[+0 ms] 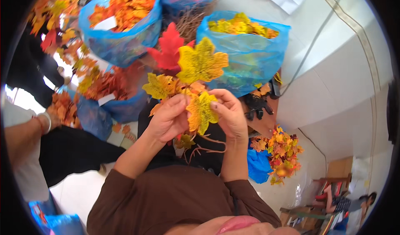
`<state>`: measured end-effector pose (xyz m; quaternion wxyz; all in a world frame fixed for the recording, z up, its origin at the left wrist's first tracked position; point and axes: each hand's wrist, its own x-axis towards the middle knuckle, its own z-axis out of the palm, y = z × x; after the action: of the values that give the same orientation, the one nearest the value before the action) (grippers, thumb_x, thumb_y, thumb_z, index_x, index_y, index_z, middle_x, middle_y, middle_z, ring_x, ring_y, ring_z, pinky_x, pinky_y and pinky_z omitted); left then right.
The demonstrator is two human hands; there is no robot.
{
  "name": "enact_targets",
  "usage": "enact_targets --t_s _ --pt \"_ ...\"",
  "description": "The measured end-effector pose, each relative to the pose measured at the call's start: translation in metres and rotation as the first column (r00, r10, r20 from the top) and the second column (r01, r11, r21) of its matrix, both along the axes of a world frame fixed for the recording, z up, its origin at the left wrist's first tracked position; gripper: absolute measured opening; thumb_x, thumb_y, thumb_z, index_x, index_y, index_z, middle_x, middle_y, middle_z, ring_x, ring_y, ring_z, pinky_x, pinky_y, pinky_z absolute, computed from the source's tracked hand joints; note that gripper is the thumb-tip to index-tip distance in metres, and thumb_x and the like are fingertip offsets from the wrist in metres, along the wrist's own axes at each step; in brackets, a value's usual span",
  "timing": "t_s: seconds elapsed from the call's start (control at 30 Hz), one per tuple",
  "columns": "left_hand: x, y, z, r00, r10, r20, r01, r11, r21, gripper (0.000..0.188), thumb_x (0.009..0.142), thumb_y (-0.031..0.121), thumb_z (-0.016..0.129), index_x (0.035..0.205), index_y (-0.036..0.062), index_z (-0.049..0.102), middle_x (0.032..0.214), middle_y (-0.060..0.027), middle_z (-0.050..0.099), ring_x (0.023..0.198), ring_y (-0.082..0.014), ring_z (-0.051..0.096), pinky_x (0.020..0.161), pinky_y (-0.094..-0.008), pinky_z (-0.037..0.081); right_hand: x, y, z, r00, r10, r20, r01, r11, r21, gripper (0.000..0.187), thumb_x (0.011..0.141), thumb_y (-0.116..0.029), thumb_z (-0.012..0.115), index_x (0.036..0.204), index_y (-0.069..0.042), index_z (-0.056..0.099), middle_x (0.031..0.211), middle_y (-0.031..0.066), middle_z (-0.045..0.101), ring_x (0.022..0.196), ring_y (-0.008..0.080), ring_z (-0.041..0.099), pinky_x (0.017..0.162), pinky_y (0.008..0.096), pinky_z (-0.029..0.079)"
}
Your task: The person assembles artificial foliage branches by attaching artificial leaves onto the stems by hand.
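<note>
In front of my chest I hold a spray of artificial maple leaves on a thin brown stem (204, 150). My left hand (168, 119) is closed around the spray near its middle. The fingers of my right hand (231, 115) pinch the edge of a small yellow leaf (203, 113) with dark speckles. Above my hands, a larger yellow leaf (202, 61) and a red leaf (170, 47) fan out from the same spray. Another speckled yellow leaf (159, 86) sticks out beside my left hand. My fingers hide where the leaves join the stem.
Ahead stand blue plastic bags of leaves: orange (121, 47), yellow (246, 62) and dark red (129, 108). Brown twigs (191, 23) lie between them. A finished-looking leaf bunch (283, 156) lies at right, near a black object (257, 105). Another person's arm (25, 139) is at left.
</note>
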<state>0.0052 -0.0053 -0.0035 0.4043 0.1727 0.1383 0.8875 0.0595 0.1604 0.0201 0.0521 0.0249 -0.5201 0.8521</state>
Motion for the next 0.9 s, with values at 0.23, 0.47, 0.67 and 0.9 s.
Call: enact_targets --t_s 0.23,0.47,0.67,0.9 --pt "0.003 -0.03 -0.003 0.982 0.174 -0.077 -0.181 0.979 -0.097 0.009 0.087 0.013 0.052 0.081 0.0054 0.053 0.084 -0.0001 0.052 0.077 -0.0085 0.053 0.07 -0.0246 0.047 -0.003 -0.011 -0.006 0.995 -0.095 0.037 0.091 0.991 0.098 0.019 0.08 -0.003 0.057 0.097 0.003 0.055 0.082 0.0069 0.06 0.066 0.0076 0.052 0.059 0.0181 0.041" --pt "0.009 -0.079 -0.003 0.798 0.403 -0.448 -0.502 0.856 -0.123 0.016 0.087 0.014 0.053 0.078 0.0011 0.054 0.074 -0.0023 0.055 0.069 -0.0088 0.051 0.063 -0.0224 0.041 -0.018 -0.032 -0.009 0.998 -0.042 0.042 0.035 0.99 0.14 0.016 0.081 -0.004 0.056 0.097 0.002 0.056 0.081 0.0086 0.061 0.065 0.0093 0.053 0.06 0.0204 0.043" --pt "0.035 -0.098 -0.033 0.837 0.385 -0.389 -0.517 0.788 -0.333 0.016 0.088 0.016 0.051 0.083 0.0017 0.057 0.077 -0.0038 0.059 0.071 -0.0109 0.058 0.064 -0.023 0.046 -0.037 -0.052 -0.019 0.997 0.049 0.066 -0.058 0.99 0.129 0.014 0.082 -0.005 0.056 0.094 0.002 0.056 0.08 0.0082 0.059 0.065 0.0108 0.052 0.058 0.0203 0.041" --pt "0.037 -0.123 -0.087 0.816 0.502 -0.287 -0.578 0.694 -0.43 0.015 0.085 0.006 0.051 0.099 0.0024 0.055 0.092 -0.0031 0.059 0.083 -0.0101 0.057 0.075 -0.0256 0.045 -0.089 -0.069 -0.051 0.973 0.167 0.158 -0.178 0.982 0.061 0.013 0.083 -0.006 0.056 0.094 0.001 0.056 0.08 0.0063 0.059 0.067 0.0088 0.052 0.059 0.0199 0.042"
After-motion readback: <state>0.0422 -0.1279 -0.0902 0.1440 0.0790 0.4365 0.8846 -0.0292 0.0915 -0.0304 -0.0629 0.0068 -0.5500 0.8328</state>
